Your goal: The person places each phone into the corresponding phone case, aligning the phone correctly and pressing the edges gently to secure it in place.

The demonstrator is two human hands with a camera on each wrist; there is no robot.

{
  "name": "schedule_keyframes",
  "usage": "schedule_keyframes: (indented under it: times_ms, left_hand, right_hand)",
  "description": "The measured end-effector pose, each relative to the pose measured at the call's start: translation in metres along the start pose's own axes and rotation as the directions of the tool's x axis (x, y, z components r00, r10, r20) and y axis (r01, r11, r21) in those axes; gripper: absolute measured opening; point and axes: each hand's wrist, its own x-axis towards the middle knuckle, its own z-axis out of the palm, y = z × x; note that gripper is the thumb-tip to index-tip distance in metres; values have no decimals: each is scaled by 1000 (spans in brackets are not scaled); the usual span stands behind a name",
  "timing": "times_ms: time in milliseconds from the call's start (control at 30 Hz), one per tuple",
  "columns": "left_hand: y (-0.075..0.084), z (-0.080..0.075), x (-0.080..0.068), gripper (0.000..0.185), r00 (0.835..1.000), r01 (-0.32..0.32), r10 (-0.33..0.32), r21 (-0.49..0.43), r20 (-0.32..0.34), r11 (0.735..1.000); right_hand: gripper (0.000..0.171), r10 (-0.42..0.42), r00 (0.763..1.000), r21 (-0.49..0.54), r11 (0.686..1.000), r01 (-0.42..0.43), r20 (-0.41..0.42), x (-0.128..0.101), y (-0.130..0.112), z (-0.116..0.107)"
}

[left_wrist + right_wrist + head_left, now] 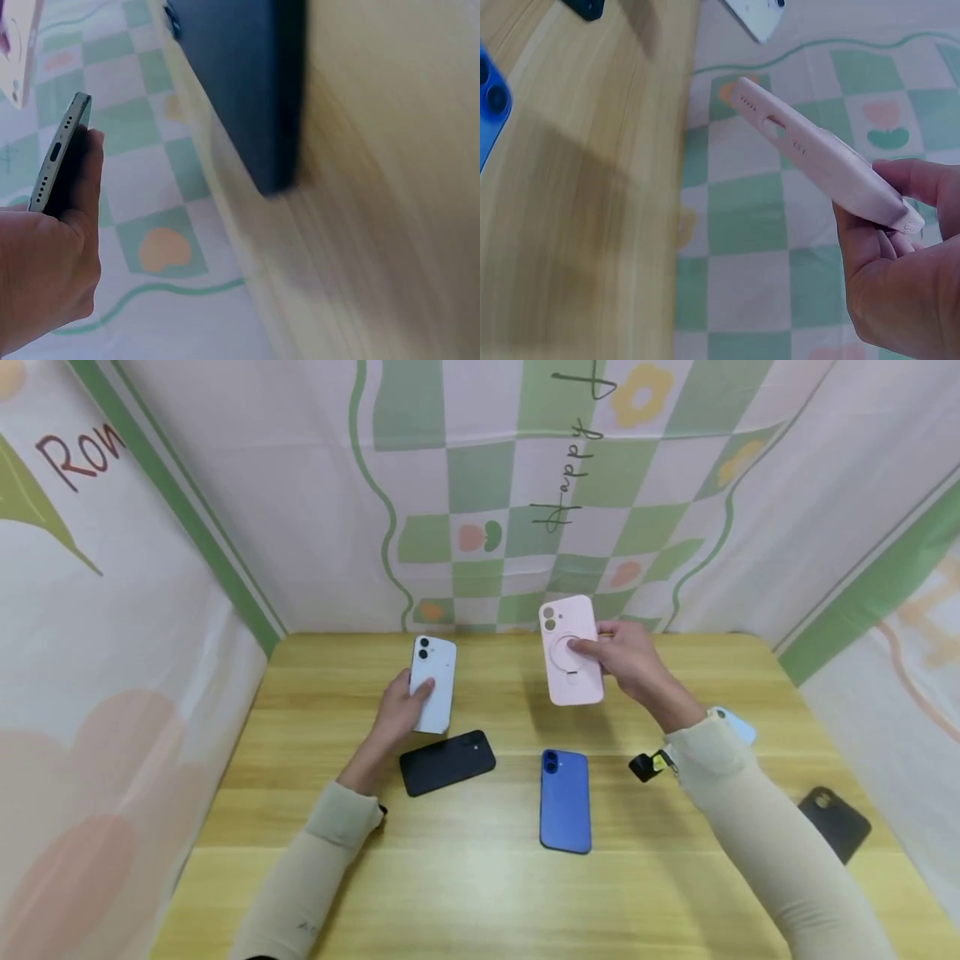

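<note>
My left hand (401,706) grips a white phone (433,683) by its lower end, lifted above the wooden table (465,893), back and twin cameras facing me. In the left wrist view the phone (58,154) shows edge-on with its port and speaker holes. My right hand (622,656) holds a pink phone case (572,649) with a ring on its back, raised over the far middle of the table. In the right wrist view the pink case (817,157) is seen from its bottom edge, pinched between thumb and fingers (911,176).
A black phone (447,762) lies just below my left hand, seen also as the black phone (247,82). A blue phone (565,799) lies at centre. At right lie a light blue phone (738,724) and a dark case (834,822). Patterned cloth walls (510,485) enclose the table.
</note>
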Motion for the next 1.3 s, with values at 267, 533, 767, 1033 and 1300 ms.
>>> schedule_keyframes:
  times_ms: [267, 533, 767, 1033, 1300]
  left_hand:
    - [14, 18, -12, 43, 995, 14, 9, -226, 101, 974]
    - [23, 40, -20, 42, 992, 44, 2, -359, 127, 932]
    - [28, 53, -29, 47, 974, 97, 7, -448, 226, 889]
    - [31, 58, -36, 51, 958, 135, 28, -532, 286, 836]
    - [28, 60, -39, 53, 951, 160, 36, -589, 307, 792]
  right_hand:
    - [41, -27, 999, 49, 998, 25, 35, -5, -15, 20]
    - [36, -50, 996, 82, 996, 43, 76, -9, -26, 36]
    - [39, -41, 993, 116, 993, 28, 111, -10, -30, 48]
    - [41, -28, 990, 128, 992, 10, 136, -10, -31, 56]
    - [38, -10, 986, 152, 988, -16, 166, -10, -27, 67]
